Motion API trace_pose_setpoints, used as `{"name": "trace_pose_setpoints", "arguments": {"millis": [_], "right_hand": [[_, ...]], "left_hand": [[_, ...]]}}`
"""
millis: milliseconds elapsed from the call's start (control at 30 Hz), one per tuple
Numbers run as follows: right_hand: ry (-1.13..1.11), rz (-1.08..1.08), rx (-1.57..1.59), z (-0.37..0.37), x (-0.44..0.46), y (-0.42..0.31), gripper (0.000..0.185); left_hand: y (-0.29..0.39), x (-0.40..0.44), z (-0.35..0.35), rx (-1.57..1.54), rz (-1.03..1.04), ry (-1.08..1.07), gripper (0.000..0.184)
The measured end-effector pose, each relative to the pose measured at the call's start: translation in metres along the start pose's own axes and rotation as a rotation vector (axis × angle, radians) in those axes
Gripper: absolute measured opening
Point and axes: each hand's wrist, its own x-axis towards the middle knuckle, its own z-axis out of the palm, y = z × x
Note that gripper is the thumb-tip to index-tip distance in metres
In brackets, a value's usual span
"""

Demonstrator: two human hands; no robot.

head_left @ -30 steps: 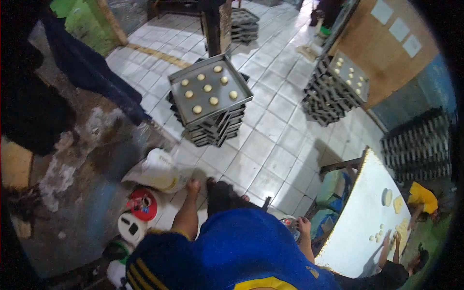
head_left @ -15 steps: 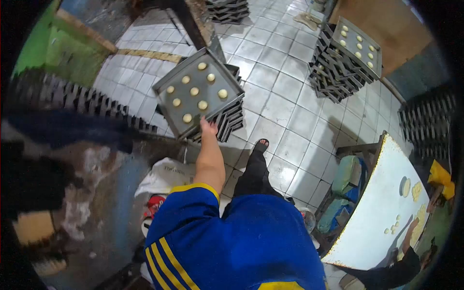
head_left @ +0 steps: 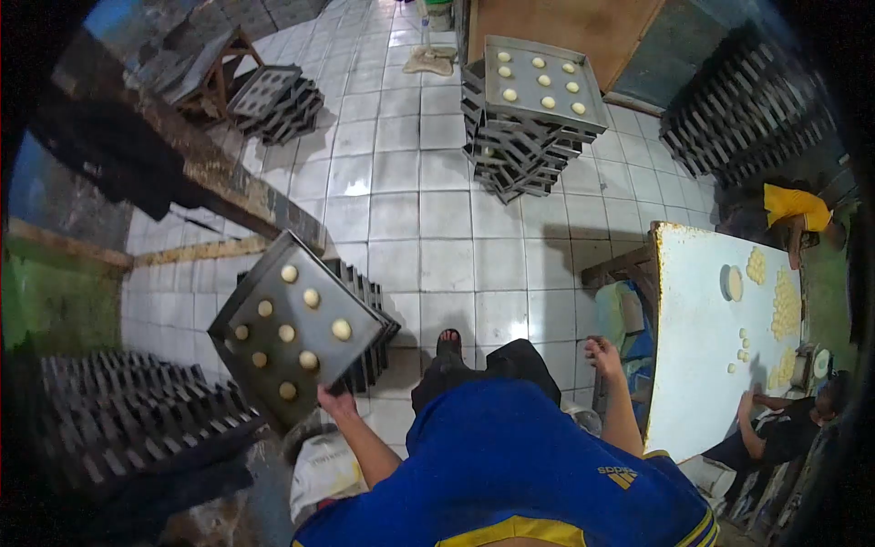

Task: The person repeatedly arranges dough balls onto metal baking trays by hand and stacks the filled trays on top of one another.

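Note:
My left hand (head_left: 340, 404) is at the near corner of a metal baking tray (head_left: 365, 321), its fingers closed on the rim. Several round pale dough balls (head_left: 287, 334) sit spaced apart on that tray. A stack of more trays (head_left: 372, 366) shows beneath and beside it, turned at differing angles. My right hand (head_left: 602, 356) hangs free at my right side, fingers loosely curled and apart, with nothing in it. It is nearest to the white worktable (head_left: 688, 310).
Ahead, another tray stack (head_left: 519, 150) bears a tray of dough balls (head_left: 544, 80). Further stacks stand at far left (head_left: 278, 105), left (head_left: 137, 410) and back right (head_left: 747, 109). Two people work at the worktable, around dough pieces (head_left: 784, 305) and a bowl (head_left: 732, 283). A wooden post (head_left: 246, 196) stands left.
My view has swung right, so the tray appears lower and further left. My left hand stays at its edge. My right hand has come into view.

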Motion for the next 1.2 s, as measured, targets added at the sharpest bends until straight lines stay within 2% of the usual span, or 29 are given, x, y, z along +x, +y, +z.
{"name": "trace_pose_setpoints", "arguments": {"millis": [33,67,133,167,233,300,333,433,500,567,667,733,767,833,867,900,933,1000,1100,1167,1200], "right_hand": [[-0.087,-0.048,-0.051,0.002,0.014,0.001,0.036],[-0.083,-0.051,-0.040,0.005,0.033,0.012,0.036],[-0.230,0.065,-0.133,0.014,0.073,0.044,0.046],[-0.233,0.063,-0.130,0.011,0.091,0.061,0.046],[-0.219,0.086,-0.266,0.001,0.130,0.084,0.045],[-0.229,0.149,-0.234,-0.016,0.138,0.044,0.045],[-0.226,0.217,-0.214,-0.031,0.150,0.026,0.044],[-0.132,0.199,-0.050,-0.070,0.211,0.035,0.046],[-0.084,0.217,-0.007,-0.107,0.229,0.012,0.042],[-0.059,0.313,0.139,-0.153,0.248,-0.016,0.039],[-0.038,0.256,0.310,-0.214,0.280,0.021,0.043],[0.048,0.275,0.258,-0.249,0.276,0.005,0.035],[0.091,0.316,0.246,-0.266,0.268,-0.016,0.038],[0.181,0.337,0.266,-0.283,0.270,-0.049,0.042],[0.229,0.316,0.298,-0.289,0.266,-0.034,0.044],[0.168,0.360,0.323,-0.300,0.280,0.010,0.043],[0.214,0.432,0.306,-0.297,0.278,0.003,0.041],[0.123,0.382,0.122,-0.297,0.276,-0.012,0.038],[-0.030,0.382,0.039,-0.294,0.277,0.035,0.035],[-0.044,0.357,0.026,-0.275,0.276,-0.018,0.034],[-0.077,0.202,-0.055,-0.265,0.279,-0.028,0.032]], "left_hand": [[-0.004,-0.003,-0.011,0.046,0.065,-0.066,0.045],[-0.001,-0.012,-0.002,0.010,-0.018,-0.030,0.039],[-0.001,-0.024,0.032,0.158,-0.008,-0.012,0.027],[-0.007,-0.029,0.053,0.159,-0.003,-0.013,0.027],[-0.023,-0.032,0.109,0.267,-0.059,-0.262,0.014],[-0.059,-0.067,0.217,0.305,-0.014,-0.205,0.009],[-0.093,-0.078,0.276,0.335,0.017,-0.145,0.007],[-0.190,-0.063,0.411,0.360,-0.043,-0.305,0.010],[-0.263,-0.037,0.490,0.326,-0.097,-0.365,0.005],[-0.345,-0.005,0.579,0.310,-0.091,-0.460,0.014],[-0.431,-0.024,0.740,0.446,-0.069,-0.640,0.028],[-0.508,0.032,0.815,0.484,-0.152,-0.646,0.030],[-0.537,0.044,0.848,0.483,-0.157,-0.656,0.030],[-0.590,0.051,0.906,0.607,-0.132,-0.602,0.014],[-0.609,0.050,0.929,0.602,-0.142,-0.621,0.014],[-0.624,0.052,0.950,0.652,-0.150,-0.616,0.014],[-0.634,0.055,0.959,0.707,-0.160,-0.598,0.014],[-0.657,0.060,0.979,0.763,-0.182,-0.589,0.014],[-0.655,0.067,0.956,0.792,-0.313,-0.629,0.017],[-0.666,0.083,0.949,0.839,-0.314,-0.591,0.016],[-0.668,0.090,0.947,0.863,-0.315,-0.572,0.016]]}}
